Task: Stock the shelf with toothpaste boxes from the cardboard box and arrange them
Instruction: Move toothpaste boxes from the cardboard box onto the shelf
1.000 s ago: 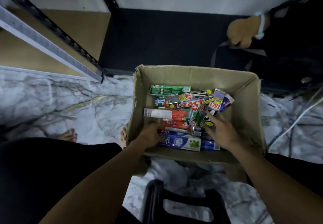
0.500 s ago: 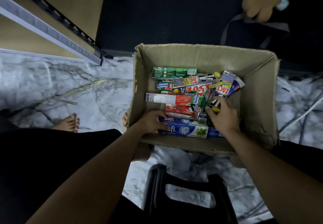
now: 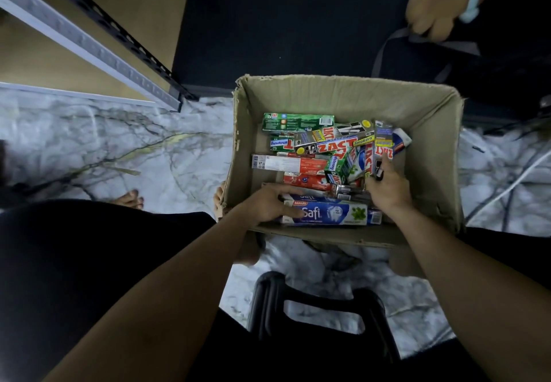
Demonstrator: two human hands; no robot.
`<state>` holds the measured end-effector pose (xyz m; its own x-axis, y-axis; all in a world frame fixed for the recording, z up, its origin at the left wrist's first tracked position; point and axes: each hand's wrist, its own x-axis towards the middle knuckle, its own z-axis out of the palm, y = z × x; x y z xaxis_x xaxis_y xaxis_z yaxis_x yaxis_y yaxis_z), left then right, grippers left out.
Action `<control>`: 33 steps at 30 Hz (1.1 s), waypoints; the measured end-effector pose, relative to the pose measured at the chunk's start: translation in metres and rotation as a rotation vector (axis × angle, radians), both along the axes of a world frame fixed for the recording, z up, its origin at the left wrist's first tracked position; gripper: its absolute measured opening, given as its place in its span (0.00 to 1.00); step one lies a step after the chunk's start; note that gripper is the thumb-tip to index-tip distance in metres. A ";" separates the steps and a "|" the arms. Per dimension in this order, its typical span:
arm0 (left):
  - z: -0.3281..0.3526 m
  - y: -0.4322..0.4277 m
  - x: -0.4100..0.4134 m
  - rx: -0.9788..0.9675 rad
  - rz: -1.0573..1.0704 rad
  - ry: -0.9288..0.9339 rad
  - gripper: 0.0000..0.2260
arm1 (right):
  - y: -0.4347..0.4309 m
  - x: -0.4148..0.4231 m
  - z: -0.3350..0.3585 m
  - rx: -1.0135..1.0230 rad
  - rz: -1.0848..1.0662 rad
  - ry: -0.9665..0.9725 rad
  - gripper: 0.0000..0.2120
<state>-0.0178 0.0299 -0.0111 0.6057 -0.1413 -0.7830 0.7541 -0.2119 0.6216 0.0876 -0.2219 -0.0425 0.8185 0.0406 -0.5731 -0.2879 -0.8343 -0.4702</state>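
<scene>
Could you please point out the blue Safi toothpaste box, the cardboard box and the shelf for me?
Safi toothpaste box [image 3: 328, 214]: head view, middle of its blue front face.
cardboard box [image 3: 343, 95]: head view, inner far wall.
shelf [image 3: 74, 37]: head view, grey front rail.

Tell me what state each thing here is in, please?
Cardboard box: open, part full.
Toothpaste boxes: jumbled in a loose pile.
Safi box: flat, under the left hand.
Zact box: tilted up, gripped by the right hand.
Shelf: visible part bare.
</scene>
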 end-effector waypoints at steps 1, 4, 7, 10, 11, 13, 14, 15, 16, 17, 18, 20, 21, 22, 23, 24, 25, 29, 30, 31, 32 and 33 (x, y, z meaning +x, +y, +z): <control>0.005 -0.003 0.000 0.003 0.006 -0.020 0.20 | -0.002 0.000 0.008 0.001 0.016 0.005 0.28; 0.021 -0.011 -0.004 0.035 0.043 -0.072 0.18 | -0.009 -0.002 0.031 0.031 0.047 0.012 0.23; 0.035 -0.010 -0.011 0.129 0.057 -0.112 0.18 | -0.017 -0.006 0.047 0.041 0.014 0.018 0.24; 0.052 -0.002 -0.016 0.240 0.072 -0.168 0.18 | -0.027 -0.015 0.066 0.041 0.015 0.003 0.22; 0.059 0.001 -0.017 0.262 0.074 -0.193 0.18 | -0.031 -0.019 0.073 0.044 0.014 -0.005 0.22; 0.079 0.005 -0.016 0.304 0.073 -0.234 0.16 | -0.037 -0.026 0.089 0.059 0.022 -0.032 0.21; 0.090 0.006 -0.015 0.324 0.072 -0.260 0.16 | -0.039 -0.028 0.098 0.062 0.045 -0.054 0.21; 0.100 0.007 -0.014 0.337 0.068 -0.295 0.16 | -0.041 -0.030 0.108 0.072 0.064 -0.074 0.20; 0.111 0.009 -0.011 0.346 0.060 -0.334 0.16 | -0.042 -0.031 0.118 0.099 0.081 -0.094 0.20; 0.122 0.012 -0.009 0.360 0.042 -0.378 0.16 | -0.042 -0.031 0.131 0.123 0.104 -0.113 0.20; 0.135 0.014 -0.006 0.377 0.015 -0.423 0.16 | -0.043 -0.031 0.145 0.139 0.139 -0.138 0.20; 0.163 0.020 0.001 0.393 -0.008 -0.496 0.16 | -0.044 -0.028 0.175 0.156 0.219 -0.203 0.19; 0.179 0.023 0.004 0.397 -0.006 -0.533 0.16 | -0.045 -0.026 0.192 0.161 0.251 -0.239 0.19; 0.196 0.025 0.007 0.391 -0.003 -0.569 0.16 | -0.046 -0.024 0.210 0.163 0.275 -0.280 0.19; 0.215 0.027 0.009 0.379 0.001 -0.610 0.16 | -0.047 -0.022 0.228 0.165 0.296 -0.329 0.19; 0.234 0.030 0.011 0.362 0.004 -0.647 0.16 | -0.048 -0.019 0.246 0.177 0.311 -0.379 0.19; 0.255 0.032 0.013 0.344 0.004 -0.685 0.16 | -0.049 -0.016 0.263 0.188 0.325 -0.428 0.19; 0.337 0.035 0.021 0.316 0.010 -0.816 0.16 | -0.056 -0.003 0.335 0.230 0.365 -0.618 0.19; 0.356 0.035 0.022 0.297 0.025 -0.844 0.16 | -0.057 -0.001 0.355 0.250 0.363 -0.653 0.19; 0.378 0.033 0.021 0.286 0.034 -0.883 0.16 | -0.058 0.001 0.377 0.271 0.363 -0.689 0.19; 0.397 0.031 0.021 0.281 0.041 -0.915 0.16 | -0.058 0.002 0.397 0.293 0.368 -0.723 0.19; 0.414 0.029 0.020 0.276 0.051 -0.942 0.16 | -0.058 0.004 0.415 0.316 0.371 -0.757 0.19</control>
